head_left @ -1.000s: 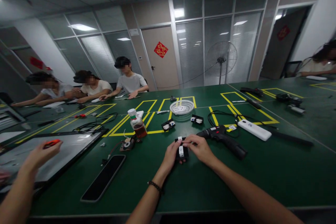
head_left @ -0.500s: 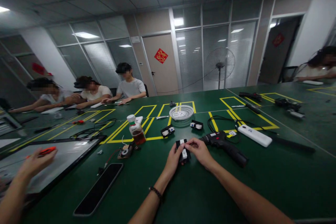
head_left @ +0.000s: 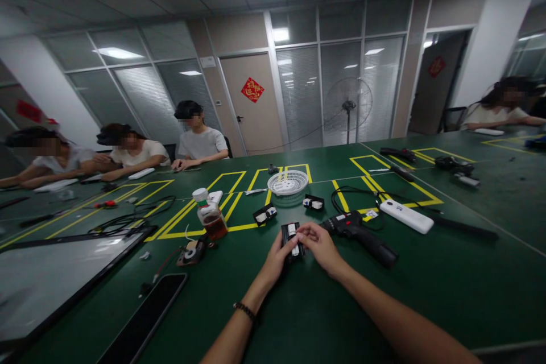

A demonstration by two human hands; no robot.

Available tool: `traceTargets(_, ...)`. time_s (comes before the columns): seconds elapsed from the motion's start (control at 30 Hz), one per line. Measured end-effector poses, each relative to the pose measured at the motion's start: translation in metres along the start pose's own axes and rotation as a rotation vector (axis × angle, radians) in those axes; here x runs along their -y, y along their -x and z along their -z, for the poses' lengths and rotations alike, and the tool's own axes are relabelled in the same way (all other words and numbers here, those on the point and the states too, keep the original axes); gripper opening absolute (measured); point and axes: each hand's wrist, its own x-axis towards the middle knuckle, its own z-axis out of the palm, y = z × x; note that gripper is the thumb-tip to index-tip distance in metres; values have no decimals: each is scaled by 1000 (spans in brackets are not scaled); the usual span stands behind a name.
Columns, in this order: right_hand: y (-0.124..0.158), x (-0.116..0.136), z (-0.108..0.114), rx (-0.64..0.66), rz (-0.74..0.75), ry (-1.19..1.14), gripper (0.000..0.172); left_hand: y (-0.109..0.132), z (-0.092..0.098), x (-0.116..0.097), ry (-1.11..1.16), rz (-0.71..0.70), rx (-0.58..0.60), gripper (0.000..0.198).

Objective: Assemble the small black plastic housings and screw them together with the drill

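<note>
A small black module with white parts (head_left: 291, 234) lies on the green table (head_left: 447, 284) in front of me. My left hand (head_left: 276, 260) grips its left side, fingers curled round it. My right hand (head_left: 321, 244) pinches at its top from the right, fingertips pressed together on a white part. A black electric screwdriver (head_left: 362, 233) lies just to the right of my right hand. Two similar black-and-white modules (head_left: 264, 214) (head_left: 313, 202) rest a little farther off on the table.
A bottle of brown liquid (head_left: 209, 215) and a small gadget with wires (head_left: 190, 252) stand left of my hands. A black phone (head_left: 143, 318) and a large panel (head_left: 55, 273) lie at the near left. A white basket (head_left: 287, 182), cables, a white bar (head_left: 406, 216) and other people lie beyond.
The view has shifted up and to the right. The neighbour's hand with a red tool at the near left has left the view. My hands stay on the black module.
</note>
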Motion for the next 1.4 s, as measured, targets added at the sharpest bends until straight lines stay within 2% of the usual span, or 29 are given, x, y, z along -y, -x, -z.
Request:
traceTargets(0.17, 3, 0, -8, -18, -16, -47, 28, 3, 6, 1, 4, 23, -54, 56)
traceTargets(0.43, 4, 3, -11, -40, -5, -2, 28, 0, 13, 6, -9, 73, 12, 56)
traceTargets(0.63, 4, 5, -16, -85, 30, 64, 28, 0, 12, 7, 41, 96, -5, 56)
traceTargets(0.83, -10, 1, -25, -101, 46, 71, 26, -5, 18, 13, 151, 117, -26, 41)
traceTargets(0.97, -24, -1, -28, -88, 48, 105, 26, -11, 25, 17, 198, 117, -75, 40)
traceTargets(1.1, -31, -5, -32, -74, 56, 112, 26, -13, 31, 18, 88, 99, -140, 43)
traceTargets(1.27, -31, -12, -35, -14, 49, 88, 26, -13, 39, 19, -71, 48, -161, 44)
traceTargets(1.4, -33, 2, -27, 76, 58, 255, 30, -15, 44, 21, -145, 21, -222, 45)
